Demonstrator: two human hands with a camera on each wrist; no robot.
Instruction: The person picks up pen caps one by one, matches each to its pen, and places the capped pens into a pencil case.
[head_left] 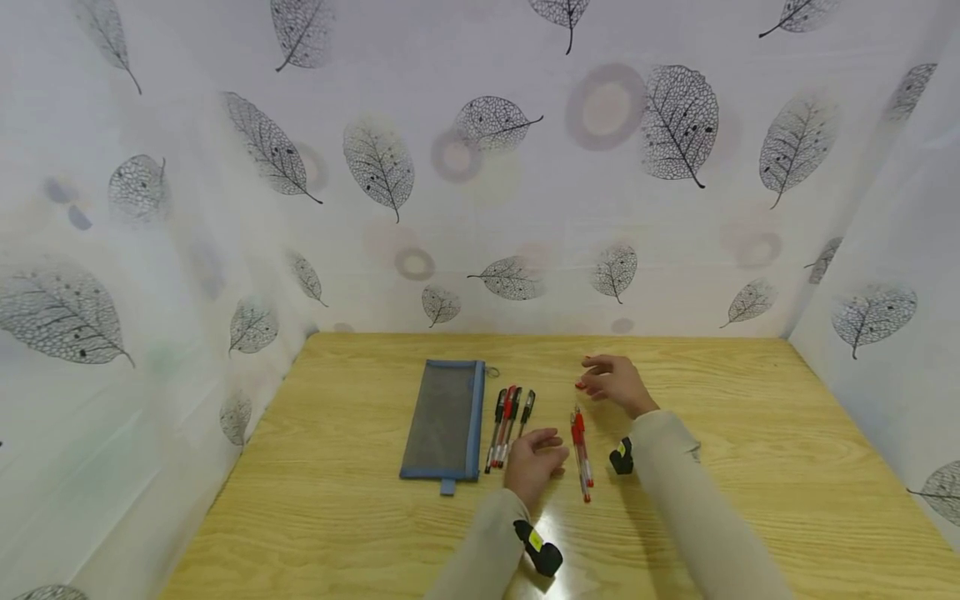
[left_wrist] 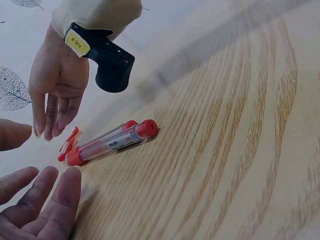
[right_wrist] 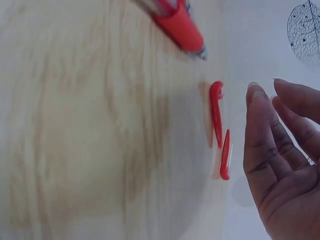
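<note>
Leaf-print cloth (head_left: pixel 480 225): wall behind and at both sides, I guess to screen off the room; cut off at the top of my head view.
Bench (head_left: pixel 337 533): pale wood grain; near edge out of shot.
Mesh pouch (head_left: pixel 441 421): flat, left of the pens, probably kept aside to leave working space. I cannot make out anything inside.
Right hand (head_left: pixel 615 385): past the tips of the red pens, fingers loosely bent, nothing held that I can see. From the head I cannot tell whether a fingertip touches a cap.
Left hand (head_left: pixel 531 471): between the two pen groups, fingers relaxed and apart, grasping nothing; cropped in its own wrist view.
Capped pens (head_left: pixel 508 427): four beside the pouch, three black caps and one red, caps away from me, likely aligned for tidiness. The rightmost one's lower end hides behind the left hand.
Red pens (head_left: pixel 581 454): two, between the hands, uncapped, points facing away, perhaps towards their caps. Blurred on the right wrist feed.
Red caps (right_wrist: pixel 216 112): two small slips, apart, just beside the right fingers.
</note>
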